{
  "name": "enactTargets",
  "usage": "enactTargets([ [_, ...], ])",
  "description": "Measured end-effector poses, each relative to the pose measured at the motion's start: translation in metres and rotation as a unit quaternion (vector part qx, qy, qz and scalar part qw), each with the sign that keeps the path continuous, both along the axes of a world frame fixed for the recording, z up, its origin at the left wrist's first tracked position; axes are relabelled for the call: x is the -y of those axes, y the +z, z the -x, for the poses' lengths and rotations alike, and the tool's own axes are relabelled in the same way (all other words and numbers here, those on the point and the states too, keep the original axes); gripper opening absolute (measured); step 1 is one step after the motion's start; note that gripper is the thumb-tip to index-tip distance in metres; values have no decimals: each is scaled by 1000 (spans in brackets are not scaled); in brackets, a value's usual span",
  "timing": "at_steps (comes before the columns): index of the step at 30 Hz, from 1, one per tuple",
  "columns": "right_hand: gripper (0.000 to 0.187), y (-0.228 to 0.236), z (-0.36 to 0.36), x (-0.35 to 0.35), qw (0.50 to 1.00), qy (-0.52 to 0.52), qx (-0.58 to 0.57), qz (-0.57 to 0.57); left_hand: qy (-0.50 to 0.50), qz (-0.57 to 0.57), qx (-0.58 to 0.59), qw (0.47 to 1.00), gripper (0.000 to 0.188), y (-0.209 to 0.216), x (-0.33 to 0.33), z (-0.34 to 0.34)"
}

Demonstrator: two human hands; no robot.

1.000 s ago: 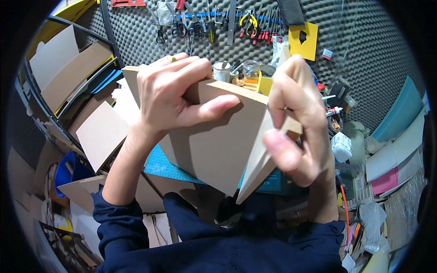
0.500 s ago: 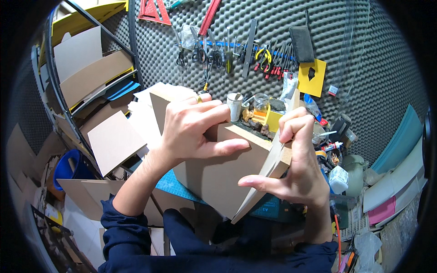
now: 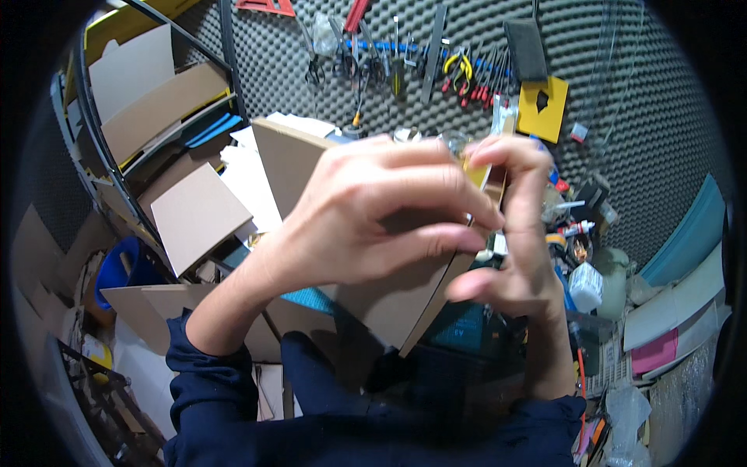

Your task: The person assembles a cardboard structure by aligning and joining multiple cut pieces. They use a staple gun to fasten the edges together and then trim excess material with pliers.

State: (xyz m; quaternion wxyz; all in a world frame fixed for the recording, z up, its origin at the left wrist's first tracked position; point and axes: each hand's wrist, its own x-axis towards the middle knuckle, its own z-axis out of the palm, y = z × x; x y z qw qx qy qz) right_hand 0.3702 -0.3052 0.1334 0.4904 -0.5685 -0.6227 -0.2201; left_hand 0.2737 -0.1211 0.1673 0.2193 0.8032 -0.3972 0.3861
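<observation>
A large beige board (image 3: 289, 167) stands tilted in front of me, its lower corner pointing toward my lap. My left hand (image 3: 389, 202) reaches across its face, thumb and fingertips closing on its right-hand edge; motion blurs them. Close by on the right is my right hand (image 3: 523, 226), its fingers bent and its thumb held apart, with nothing plainly between them. The second panel, which meets the board along the right side, is mostly hidden behind my hands. Below lies a teal cutting mat (image 3: 459, 331), partly covered by the board.
Hand tools hang on the grey foam wall, among them yellow pliers (image 3: 459, 70). A rack with sheet offcuts (image 3: 167, 97) rises at left, above a blue bucket (image 3: 128, 268). Bottles and small supplies crowd the right, including a white bottle (image 3: 585, 282); sheets (image 3: 677, 300) lean beyond.
My left hand has slid right along the board to its right-hand edge. My right hand has loosened from the second panel and moved slightly up. The view has shifted a little.
</observation>
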Motion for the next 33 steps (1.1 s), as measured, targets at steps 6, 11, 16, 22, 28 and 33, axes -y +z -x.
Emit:
enactTargets([
  [6,42,-115,70,52,944,-89,-306,-79,-37,36,15,999,24,-4,-2,-5],
  [11,42,-227,111,31,863,-115,-485,82,-83,67,10,994,18,-9,-2,-12],
  [16,57,-264,106,14,841,-174,-503,97,-169,161,-92,968,11,-11,4,-14],
  [22,48,-292,95,-8,858,-97,-498,-76,-80,86,-151,982,13,5,-8,-5],
  [28,41,-298,95,-21,834,-52,-530,-147,-41,127,-179,975,16,-1,-5,-6],
  [33,33,-291,100,-26,811,-45,-565,-145,-50,114,-168,978,19,0,-12,-7],
])
